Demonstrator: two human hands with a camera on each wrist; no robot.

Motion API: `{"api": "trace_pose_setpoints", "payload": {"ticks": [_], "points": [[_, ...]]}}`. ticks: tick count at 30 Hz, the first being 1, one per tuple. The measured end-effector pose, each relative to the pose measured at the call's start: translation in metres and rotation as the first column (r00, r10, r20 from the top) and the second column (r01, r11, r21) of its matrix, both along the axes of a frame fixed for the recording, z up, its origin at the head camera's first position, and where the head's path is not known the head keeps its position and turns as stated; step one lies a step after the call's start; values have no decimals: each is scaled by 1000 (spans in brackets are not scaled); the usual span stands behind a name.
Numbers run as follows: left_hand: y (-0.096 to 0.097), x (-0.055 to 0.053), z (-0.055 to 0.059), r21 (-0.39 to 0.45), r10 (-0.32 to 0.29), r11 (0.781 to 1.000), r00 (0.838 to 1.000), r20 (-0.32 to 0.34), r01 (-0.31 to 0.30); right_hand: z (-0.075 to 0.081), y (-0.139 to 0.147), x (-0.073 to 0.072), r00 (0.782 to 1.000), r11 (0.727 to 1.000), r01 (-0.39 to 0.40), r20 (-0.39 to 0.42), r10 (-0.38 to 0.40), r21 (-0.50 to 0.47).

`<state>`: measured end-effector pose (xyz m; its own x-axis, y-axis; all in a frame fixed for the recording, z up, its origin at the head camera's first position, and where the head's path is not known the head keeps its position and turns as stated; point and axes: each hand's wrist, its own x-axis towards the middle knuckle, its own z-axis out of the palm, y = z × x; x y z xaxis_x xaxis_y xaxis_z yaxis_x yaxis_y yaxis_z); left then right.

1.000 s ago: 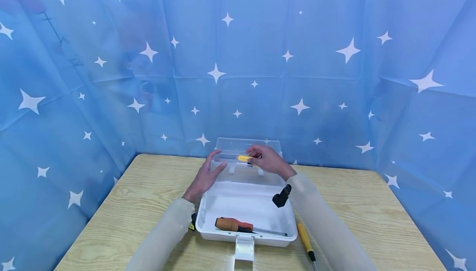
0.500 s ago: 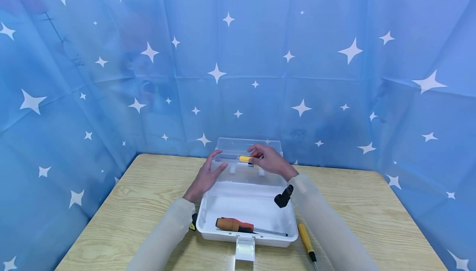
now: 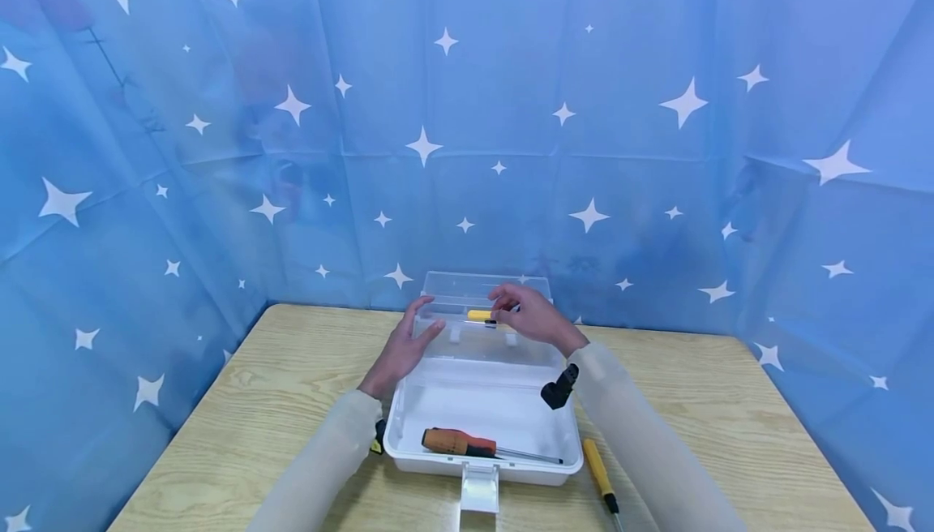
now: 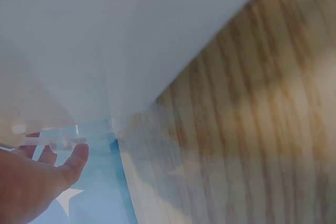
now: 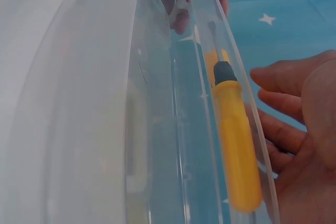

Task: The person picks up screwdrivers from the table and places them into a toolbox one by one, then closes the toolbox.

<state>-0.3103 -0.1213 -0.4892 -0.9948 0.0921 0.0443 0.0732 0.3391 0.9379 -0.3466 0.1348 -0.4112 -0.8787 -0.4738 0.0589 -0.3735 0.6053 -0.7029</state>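
Note:
A white toolbox [image 3: 569, 451] stands with its clear lid [image 3: 481, 281] tipped back. My left hand [image 3: 403, 345] holds the lid by its left end, thumb on one side and fingers on the other; in the left wrist view the left hand [image 4: 47, 177] is partly cut off. A short yellow screwdriver [image 5: 239, 145] with a black collar lies in the lid's narrow clear compartment. Beside that compartment my right hand [image 3: 536, 317] hovers, fingers loosely bent and apart from the screwdriver. An orange-brown-handled screwdriver [image 3: 443, 440] and a red-handled screwdriver [image 3: 477, 442] lie along the toolbox's front inside.
Right of the toolbox, a longer yellow-handled screwdriver [image 3: 597, 467] lies on the wooden table [image 3: 686, 402]. The open latch [image 3: 479, 490] sticks out in front. A black-and-yellow object [image 3: 377, 439] shows partly behind the left sleeve. Blue starry curtain [image 3: 467, 110] surrounds the table.
My right hand has drawn slightly right, away from the short yellow screwdriver, which has settled a little lower and more level in the lid compartment. My left hand has kept its place.

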Motion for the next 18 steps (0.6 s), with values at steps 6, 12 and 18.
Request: {"api": "trace_pose_setpoints", "payload": {"ticks": [6, 12, 18], "points": [[0, -1, -1, 0, -4, 1000, 1000, -4, 4, -1, 1, -1, 1000, 1000, 1, -13, -1, 5], [0, 0, -1, -5, -6, 1000, 1000, -11, 6, 2, 2, 2, 1000, 1000, 9, -20, -9, 12], [1, 0, 1, -10, -1, 1000, 1000, -11, 1, 8, 7, 8, 999, 999, 29, -28, -28, 17]]}}
